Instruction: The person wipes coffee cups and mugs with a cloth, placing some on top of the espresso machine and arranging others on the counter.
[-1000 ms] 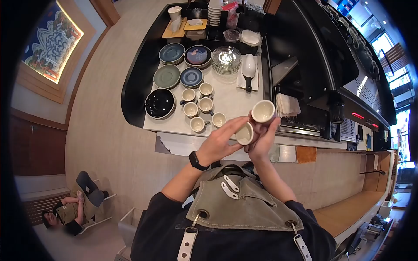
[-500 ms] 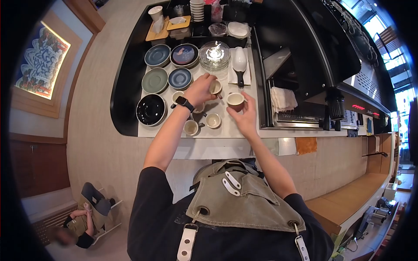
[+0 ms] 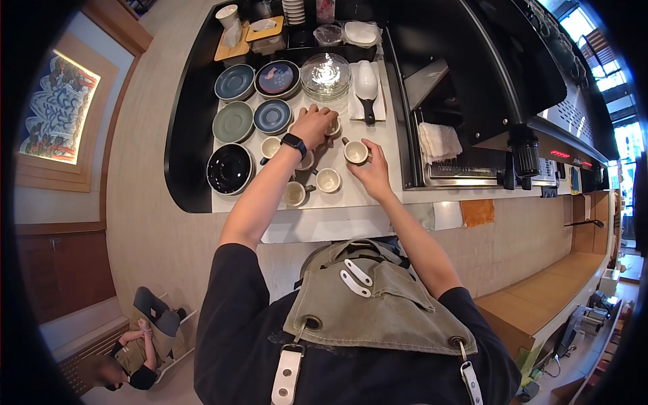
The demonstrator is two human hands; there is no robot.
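Note:
My left hand [image 3: 314, 127], a dark watch at its wrist, is closed over a small cup [image 3: 335, 127] that its fingers mostly hide. Fingers and thumb of my right hand [image 3: 373, 170] close around the side of another small cup [image 3: 355, 152], whose cream inside faces up and whose handle points to the upper left. Near my left forearm stand several more small cups: one on the left [image 3: 271, 146], one at the front [image 3: 294, 193] and one to its right [image 3: 328, 180]. Another cup [image 3: 306, 160] is partly covered by my wrist.
Behind are stacked blue [image 3: 273, 116], green [image 3: 233, 122] and black saucers [image 3: 230, 169], clear glass plates [image 3: 325, 77] and a white scoop [image 3: 366, 84] with a black handle. A coffee machine [image 3: 472, 179] with a cloth [image 3: 439, 143] borders the right. One person [image 3: 138, 344] sits at lower left.
The cup in my right hand has shifted slightly left, and its handle now shows at upper left. My left hand now covers more of its cup. The whole view has shifted a little.

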